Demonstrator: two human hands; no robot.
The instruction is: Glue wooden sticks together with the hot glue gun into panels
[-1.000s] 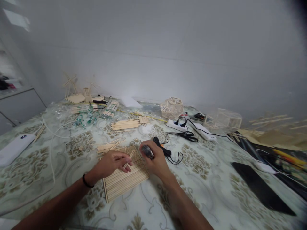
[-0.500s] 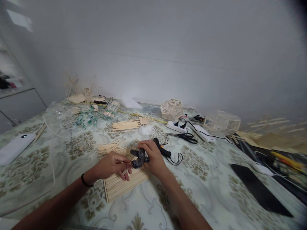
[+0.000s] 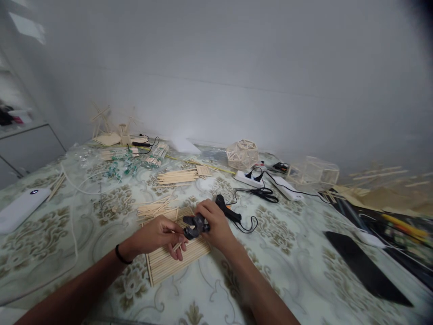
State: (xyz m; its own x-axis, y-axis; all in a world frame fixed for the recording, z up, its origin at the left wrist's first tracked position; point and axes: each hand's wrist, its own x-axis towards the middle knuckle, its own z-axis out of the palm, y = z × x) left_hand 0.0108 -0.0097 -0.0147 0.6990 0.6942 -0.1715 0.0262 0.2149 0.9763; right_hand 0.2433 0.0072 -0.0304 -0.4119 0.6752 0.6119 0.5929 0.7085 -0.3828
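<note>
My right hand (image 3: 213,222) is closed around a pair of dark pliers (image 3: 195,227), whose jaws stand apart and point left. Beside the jaws, my left hand (image 3: 165,234) is closed in a pinch on a thin wooden stick (image 3: 177,246); the fingers partly hide it. Both hands are above a flat panel of wooden sticks (image 3: 176,266) laid side by side on the patterned tablecloth. Loose short sticks (image 3: 155,207) lie just behind my left hand. A black glue gun (image 3: 228,210) rests to the right of my right hand.
Behind lies a bundle of sticks (image 3: 177,176). A power strip (image 3: 248,179) with black cords sits right of it. Stick-built frames (image 3: 242,153) stand along the wall. A black flat slab (image 3: 367,268) is at right, a white power bank (image 3: 23,210) at left.
The jaws of the pliers have spread wider and turned slightly. My left hand has shifted a little, and more of the stick shows under its fingers.
</note>
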